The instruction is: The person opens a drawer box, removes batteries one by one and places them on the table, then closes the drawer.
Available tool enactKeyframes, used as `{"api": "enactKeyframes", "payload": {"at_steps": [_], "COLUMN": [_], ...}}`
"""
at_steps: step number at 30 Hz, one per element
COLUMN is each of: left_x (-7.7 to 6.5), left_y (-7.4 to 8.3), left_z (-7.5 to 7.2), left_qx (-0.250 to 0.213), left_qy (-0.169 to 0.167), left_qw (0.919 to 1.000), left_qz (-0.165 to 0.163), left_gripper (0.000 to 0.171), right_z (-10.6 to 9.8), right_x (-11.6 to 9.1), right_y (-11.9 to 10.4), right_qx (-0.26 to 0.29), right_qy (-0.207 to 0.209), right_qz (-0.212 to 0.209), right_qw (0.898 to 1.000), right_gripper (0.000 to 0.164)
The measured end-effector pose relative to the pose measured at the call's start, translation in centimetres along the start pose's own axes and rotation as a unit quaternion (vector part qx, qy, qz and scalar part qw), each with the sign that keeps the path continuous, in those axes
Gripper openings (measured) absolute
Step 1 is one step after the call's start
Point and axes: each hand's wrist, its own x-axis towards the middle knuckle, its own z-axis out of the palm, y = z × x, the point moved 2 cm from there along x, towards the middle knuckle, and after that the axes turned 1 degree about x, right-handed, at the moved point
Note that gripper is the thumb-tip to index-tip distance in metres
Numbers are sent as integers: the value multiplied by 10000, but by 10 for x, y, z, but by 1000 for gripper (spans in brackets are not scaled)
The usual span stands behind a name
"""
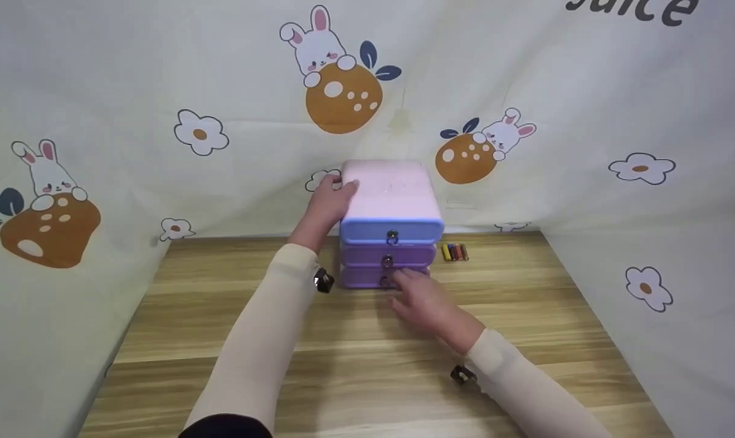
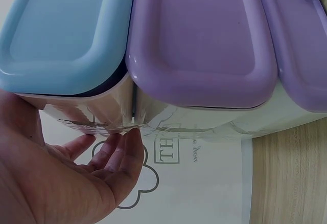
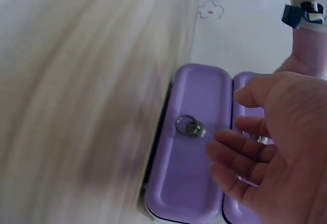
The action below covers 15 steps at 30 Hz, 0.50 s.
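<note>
A small three-drawer box [image 1: 392, 190] stands against the back cloth, pink on top, with a blue top drawer front [image 1: 367, 233] and two purple fronts below. Each front carries a small metal ring pull. My left hand [image 1: 331, 202] rests on the box's left side, thumb over the top edge; in the left wrist view its fingers [image 2: 125, 165] lie along the side wall. A thin dark gap shows behind the blue front there. Before the bottom drawer front [image 3: 190, 173], my right hand [image 1: 427, 300] hovers with loosely bent fingers, close beside the ring pull [image 3: 193, 128], holding nothing.
Several short coloured sticks [image 1: 455, 252] lie in a row on the wood-grain table [image 1: 355, 377], just right of the box. Printed cloth [image 1: 246, 176] with rabbits and flowers hangs behind and at both sides. A dark wrist camera sits on each sleeve.
</note>
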Motion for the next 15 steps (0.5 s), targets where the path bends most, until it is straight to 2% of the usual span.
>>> {"api": "enactKeyframes", "payload": {"at_steps": [6,15], "left_x": [0,0], "left_y": [0,0], "left_z": [-1,0], "left_qx": [-57,23], "left_qy": [-6,-40], "left_qw": [10000,9999], "left_qz": [-22,-102], "left_gripper": [67,68], "right_z": [14,22], "right_x": [-8,-8], "right_y": [-2,-4], "right_qx": [-146,-176], "right_qy": [-514,-876], "right_qz": [177,407], "right_qw": [9984,9952], "right_gripper": [49,69]}}
